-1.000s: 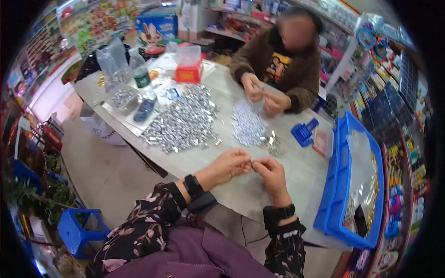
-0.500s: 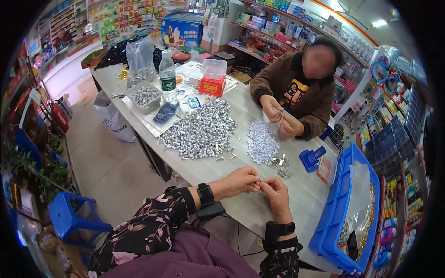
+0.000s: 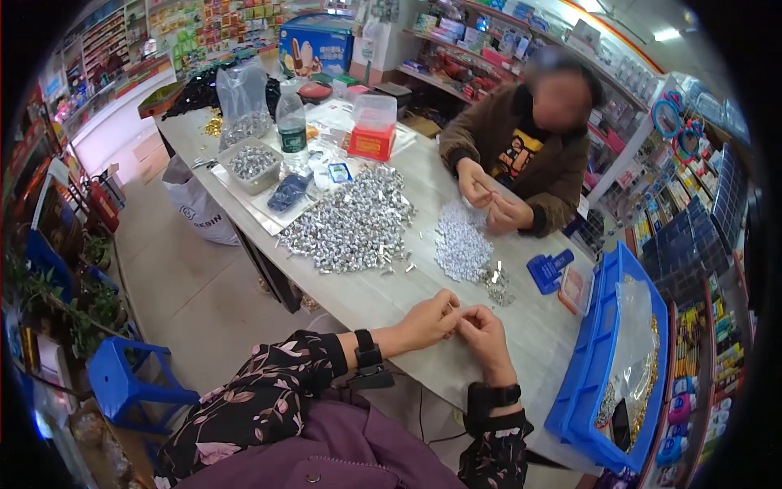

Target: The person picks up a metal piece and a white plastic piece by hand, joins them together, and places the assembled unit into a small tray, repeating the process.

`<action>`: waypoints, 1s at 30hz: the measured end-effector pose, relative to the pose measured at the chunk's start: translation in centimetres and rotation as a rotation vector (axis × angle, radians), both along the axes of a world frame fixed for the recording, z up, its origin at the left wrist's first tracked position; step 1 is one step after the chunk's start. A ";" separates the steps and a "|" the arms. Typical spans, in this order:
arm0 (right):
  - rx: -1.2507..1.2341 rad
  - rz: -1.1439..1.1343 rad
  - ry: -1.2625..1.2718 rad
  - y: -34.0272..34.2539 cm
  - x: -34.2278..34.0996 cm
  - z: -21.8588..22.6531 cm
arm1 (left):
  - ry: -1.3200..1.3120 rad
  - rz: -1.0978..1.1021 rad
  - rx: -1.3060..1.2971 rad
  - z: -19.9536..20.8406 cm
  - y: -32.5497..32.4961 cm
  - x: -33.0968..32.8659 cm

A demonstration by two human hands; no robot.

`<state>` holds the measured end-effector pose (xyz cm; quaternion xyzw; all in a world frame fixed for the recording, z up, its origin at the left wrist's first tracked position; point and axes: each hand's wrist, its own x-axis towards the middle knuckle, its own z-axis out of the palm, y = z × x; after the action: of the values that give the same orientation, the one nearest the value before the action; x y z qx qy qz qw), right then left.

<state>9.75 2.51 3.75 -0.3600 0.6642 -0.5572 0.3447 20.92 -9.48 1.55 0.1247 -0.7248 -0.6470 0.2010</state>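
My left hand (image 3: 431,318) and my right hand (image 3: 485,332) meet above the near edge of the table (image 3: 366,301). Both are closed in a pinch, fingertips touching; whatever is between them is too small to make out. Beyond them spreads a large pile of small silver-and-white cylindrical pieces (image 3: 352,224). To its right lies a heap of small white pieces (image 3: 462,248), with a little cluster of shiny metal bits (image 3: 498,287) at its near end. Across the table a person in a brown jacket (image 3: 481,122) holds something tiny between both hands (image 3: 493,200).
A blue crate (image 3: 586,359) stands at the right, beside a clear lidded box (image 3: 576,291) and a blue plastic piece (image 3: 549,270). Farther back are a plastic tub (image 3: 252,167), a water bottle (image 3: 292,130) and a red box (image 3: 371,140). A blue stool (image 3: 134,379) stands at left.
My hands have closed in slightly, fingertips still together. The person opposite has shifted their hands a little. The piles look the same.
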 end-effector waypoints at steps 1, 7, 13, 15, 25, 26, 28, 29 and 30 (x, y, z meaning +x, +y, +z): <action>0.038 -0.006 0.067 -0.5 -0.3 0.1 | 0.016 0.025 -0.026 -0.4 -0.3 -0.4; -0.016 -0.021 0.077 -1.2 -0.4 0.2 | -0.036 0.027 0.048 1.3 -0.4 -0.3; -0.092 -0.019 0.072 -1.4 -0.2 -0.7 | -0.077 -0.029 0.198 1.6 -0.8 -0.6; -0.137 -0.036 0.078 -1.4 0.1 -0.7 | -0.101 -0.039 0.342 1.9 -1.5 -0.6; 0.061 -0.324 0.663 -0.4 -3.1 -0.7 | -0.426 0.224 -0.968 5.3 -10.9 1.5; 0.119 -0.338 0.768 -0.7 -3.3 -0.6 | -0.435 0.219 -0.985 5.3 -10.8 1.2; 0.159 -0.357 0.844 -1.7 -3.8 -0.9 | -0.440 0.211 -0.998 4.8 -10.6 0.0; 0.181 -0.371 0.918 -2.0 -3.8 -0.7 | -0.299 0.131 -0.971 4.8 -9.6 -0.9; 0.202 -0.385 0.992 -2.2 -3.9 -0.4 | -0.159 0.051 -0.941 4.9 -8.7 -1.8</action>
<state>5.89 0.28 3.37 -0.4167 0.8515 -0.3066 -0.0857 19.14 -18.15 6.45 0.0870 -0.9489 -0.2320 0.1956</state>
